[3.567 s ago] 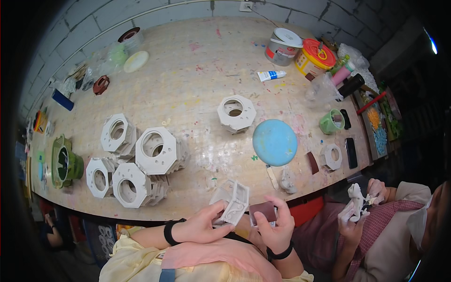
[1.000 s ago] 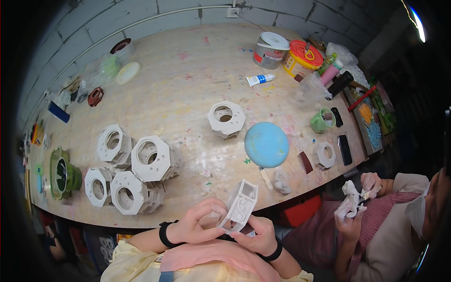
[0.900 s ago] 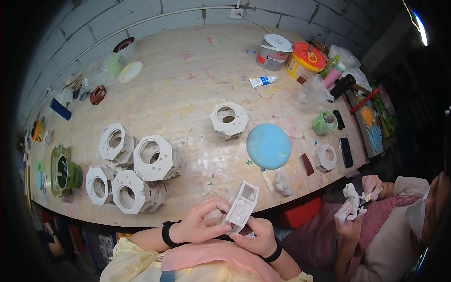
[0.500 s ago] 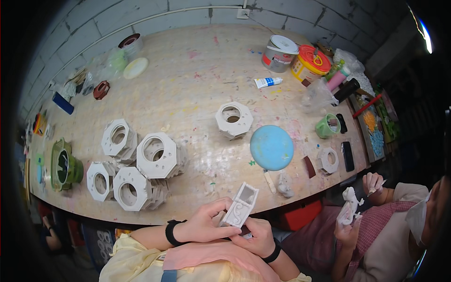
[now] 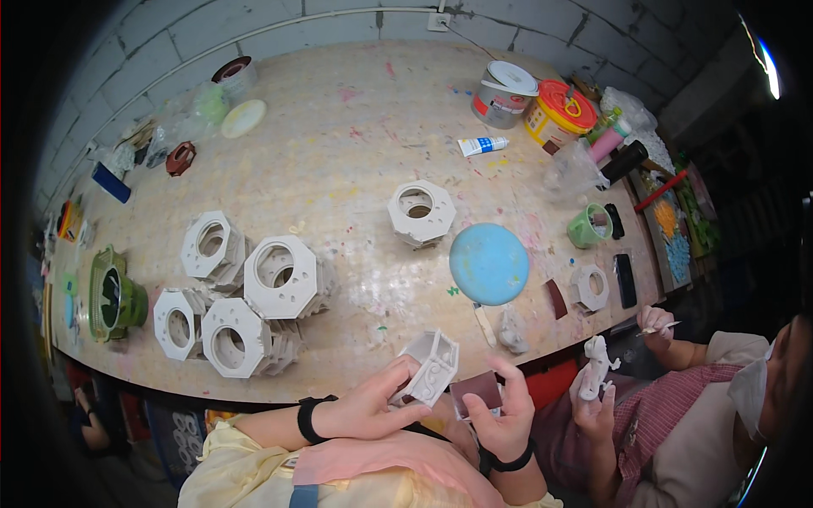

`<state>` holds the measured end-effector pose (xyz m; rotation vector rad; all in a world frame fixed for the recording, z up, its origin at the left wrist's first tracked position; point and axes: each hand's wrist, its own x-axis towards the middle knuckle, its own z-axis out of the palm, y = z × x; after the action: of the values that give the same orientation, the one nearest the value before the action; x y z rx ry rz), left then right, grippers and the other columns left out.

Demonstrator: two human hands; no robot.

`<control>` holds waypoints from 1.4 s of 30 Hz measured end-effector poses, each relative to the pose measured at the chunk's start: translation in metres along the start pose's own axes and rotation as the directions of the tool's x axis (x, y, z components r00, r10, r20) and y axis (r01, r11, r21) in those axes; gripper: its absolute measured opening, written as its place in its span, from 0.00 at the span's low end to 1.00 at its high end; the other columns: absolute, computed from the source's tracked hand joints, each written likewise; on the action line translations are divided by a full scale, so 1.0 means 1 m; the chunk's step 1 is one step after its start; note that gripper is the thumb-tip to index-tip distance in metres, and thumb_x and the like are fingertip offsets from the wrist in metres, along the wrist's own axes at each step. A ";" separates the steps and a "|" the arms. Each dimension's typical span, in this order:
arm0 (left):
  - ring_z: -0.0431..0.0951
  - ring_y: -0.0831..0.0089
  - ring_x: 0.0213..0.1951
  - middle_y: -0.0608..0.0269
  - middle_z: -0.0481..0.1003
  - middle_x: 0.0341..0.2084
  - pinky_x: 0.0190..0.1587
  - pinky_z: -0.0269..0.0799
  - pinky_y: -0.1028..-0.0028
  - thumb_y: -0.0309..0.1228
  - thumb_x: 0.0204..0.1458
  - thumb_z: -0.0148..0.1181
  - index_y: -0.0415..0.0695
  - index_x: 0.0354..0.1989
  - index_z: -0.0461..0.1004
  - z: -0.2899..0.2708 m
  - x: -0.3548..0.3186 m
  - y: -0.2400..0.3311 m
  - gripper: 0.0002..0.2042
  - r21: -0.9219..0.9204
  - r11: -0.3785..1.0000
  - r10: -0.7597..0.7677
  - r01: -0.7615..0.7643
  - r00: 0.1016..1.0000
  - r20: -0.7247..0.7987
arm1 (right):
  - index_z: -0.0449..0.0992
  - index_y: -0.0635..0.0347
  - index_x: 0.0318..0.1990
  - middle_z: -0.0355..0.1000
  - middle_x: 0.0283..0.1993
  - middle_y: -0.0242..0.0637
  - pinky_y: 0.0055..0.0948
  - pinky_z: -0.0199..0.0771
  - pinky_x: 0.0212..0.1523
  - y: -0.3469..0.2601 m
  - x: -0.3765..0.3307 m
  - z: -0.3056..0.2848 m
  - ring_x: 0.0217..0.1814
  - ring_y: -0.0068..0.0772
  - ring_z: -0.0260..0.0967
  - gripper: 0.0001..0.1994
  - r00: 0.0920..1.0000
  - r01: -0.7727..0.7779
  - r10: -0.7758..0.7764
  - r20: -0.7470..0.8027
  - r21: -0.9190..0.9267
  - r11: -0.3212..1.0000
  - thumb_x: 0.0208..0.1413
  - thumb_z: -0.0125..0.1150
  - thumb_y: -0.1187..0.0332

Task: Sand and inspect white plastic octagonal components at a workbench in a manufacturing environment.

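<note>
Two bare hands meet at the near table edge, at 6 o'clock in the head view. The left hand grasps a small white box-shaped casting, fingers curled around its lower side, thumb on its face; the casting is tilted, its open side turned up and away. The right hand pinches a brown rectangular pad, thumb on its front, fingers behind, the pad just beside the casting's right edge; contact between them cannot be confirmed. A black band sits on each wrist.

At 12 o'clock from the casting, on the wooden table, lies a round blue disc, with a white octagonal ring beyond it at 11 o'clock. At 9 to 10 o'clock stands a cluster of four larger white octagonal rings. A green holder sits at the far 9 o'clock edge.

At 1 o'clock, far across, stand a grey paint tin and a yellow tin with a red lid, a white tube beside them. At 3 o'clock, another person's hand holds a white figurine.
</note>
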<state>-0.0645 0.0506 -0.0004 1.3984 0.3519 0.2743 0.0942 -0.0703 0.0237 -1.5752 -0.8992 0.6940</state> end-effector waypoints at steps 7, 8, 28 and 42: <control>0.64 0.68 0.36 0.58 0.62 0.33 0.37 0.62 0.74 0.29 0.50 0.56 0.39 0.42 0.63 -0.001 0.000 -0.001 0.14 0.225 0.960 0.158 -0.169 0.985 0.064 | 0.69 0.65 0.43 0.72 0.25 0.42 0.25 0.71 0.23 0.002 0.008 0.015 0.23 0.34 0.73 0.16 0.927 0.340 -0.262 0.267 -0.307 0.889 0.45 0.62 0.74; 0.64 0.68 0.36 0.58 0.62 0.33 0.37 0.62 0.74 0.29 0.50 0.56 0.39 0.42 0.63 -0.001 0.000 -0.001 0.14 0.205 0.966 0.149 -0.160 0.986 0.068 | 0.69 0.65 0.42 0.71 0.25 0.45 0.28 0.70 0.21 0.002 0.010 0.015 0.22 0.38 0.72 0.15 0.938 0.330 -0.268 0.219 -0.341 0.880 0.45 0.62 0.74; 0.65 0.69 0.40 0.58 0.63 0.37 0.42 0.62 0.75 0.25 0.48 0.56 0.37 0.37 0.69 -0.002 -0.006 -0.016 0.09 0.124 0.968 0.234 -0.220 0.965 -0.119 | 0.73 0.66 0.35 0.72 0.23 0.34 0.17 0.69 0.27 0.018 0.007 -0.001 0.24 0.19 0.71 0.07 0.952 -0.087 0.091 0.291 -0.028 0.996 0.53 0.56 0.71; 0.63 0.66 0.45 0.56 0.62 0.40 0.47 0.60 0.71 0.24 0.46 0.60 0.37 0.35 0.71 -0.002 -0.007 -0.019 0.08 0.133 0.938 0.325 -0.321 0.945 -0.015 | 0.72 0.67 0.42 0.74 0.32 0.37 0.18 0.69 0.31 0.028 0.005 0.004 0.29 0.19 0.70 0.16 0.915 -0.239 0.144 0.377 0.218 0.946 0.52 0.59 0.64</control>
<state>-0.0721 0.0469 -0.0185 1.5800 0.1691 0.5560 0.0991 -0.0658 -0.0041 -1.3329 -0.8760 1.2214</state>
